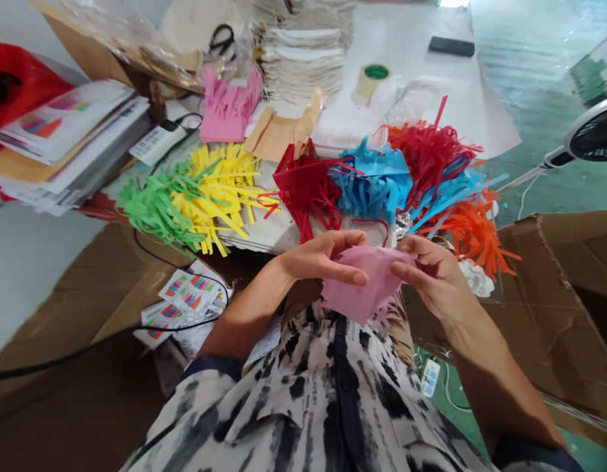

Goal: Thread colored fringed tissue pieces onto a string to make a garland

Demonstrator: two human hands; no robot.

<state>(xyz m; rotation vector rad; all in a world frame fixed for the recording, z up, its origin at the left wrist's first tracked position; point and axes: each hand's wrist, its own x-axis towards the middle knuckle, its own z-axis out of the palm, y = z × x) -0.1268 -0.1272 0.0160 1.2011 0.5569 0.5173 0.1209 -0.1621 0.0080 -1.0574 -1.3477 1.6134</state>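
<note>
The left hand [318, 257] and right hand [431, 278] pinch a soft pink fringed paper sheet [367, 288] between fingers and thumbs, held above the person's lap. Multicoloured fringed paper bundles [372, 183] lie just beyond on the tabletop [257, 229].

**Bright, even light floods a worktable [421, 33], wide lens bending the edges**

Soft, bright light falls across the scene, leaving only faint shadows around the pink paper [367, 282]. Beyond the paper, glare sheens the floor [534, 72] and the plastic bag [121, 33]. Wide-angle distortion bows the box [569, 262] and fan [596, 131] at the frame's edge. Detail stays fairly sharp throughout, with no heavy blur.
</note>
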